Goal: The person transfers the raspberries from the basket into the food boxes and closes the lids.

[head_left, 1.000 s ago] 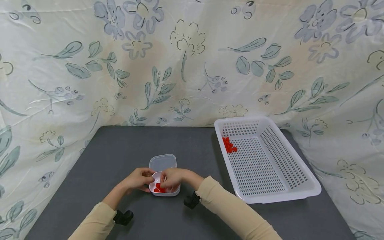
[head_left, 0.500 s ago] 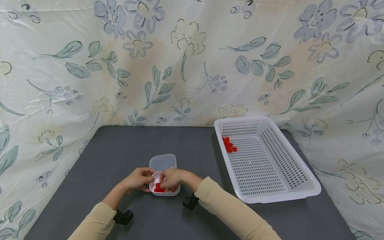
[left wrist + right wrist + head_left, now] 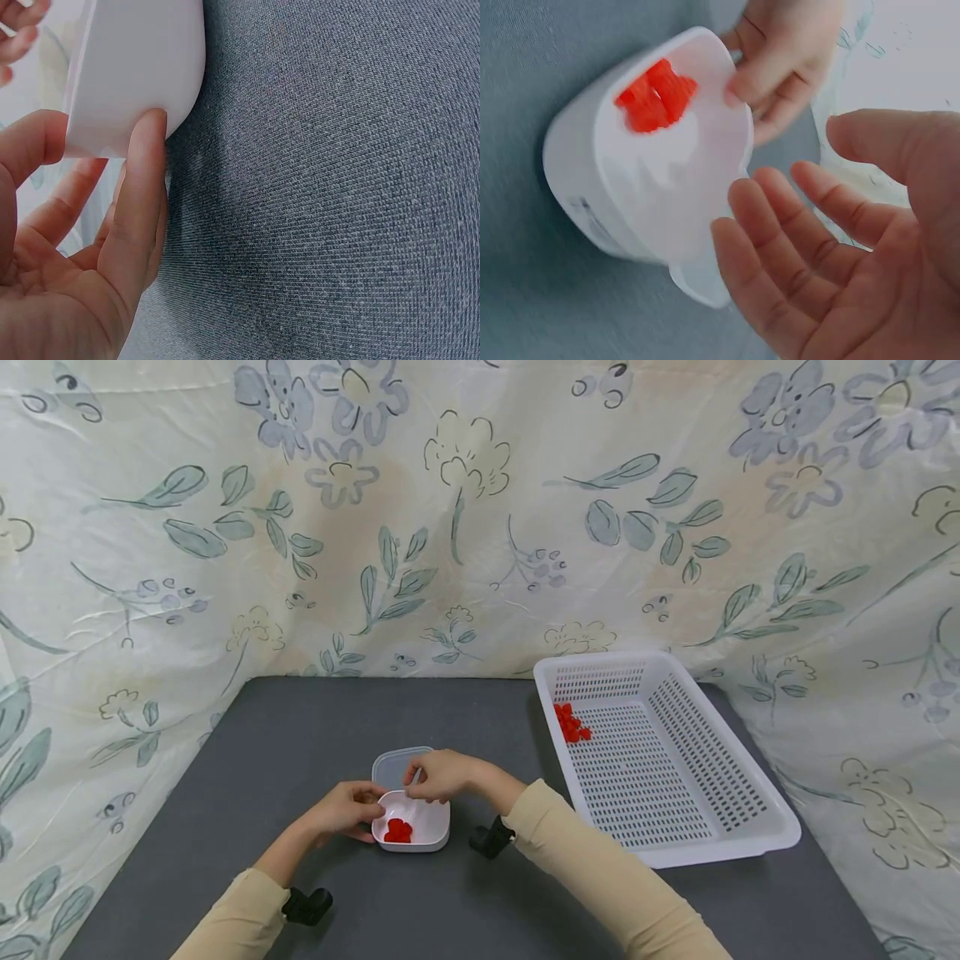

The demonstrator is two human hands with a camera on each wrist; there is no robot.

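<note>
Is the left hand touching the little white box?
Touching. The left wrist view shows the left hand with a finger pressed against the side of the white box; the right wrist view shows its thumb on the rim.

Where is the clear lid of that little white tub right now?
In the head view the clear lid lies flat on the grey table, just behind the small white tub, partly under the right hand.

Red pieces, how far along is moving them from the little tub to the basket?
Done: a small cluster of red pieces lies in the white basket. In hand: the left hand holds the white tub; the right hand hovers open above it, holding nothing. Left: the red pieces in the tub.
</note>
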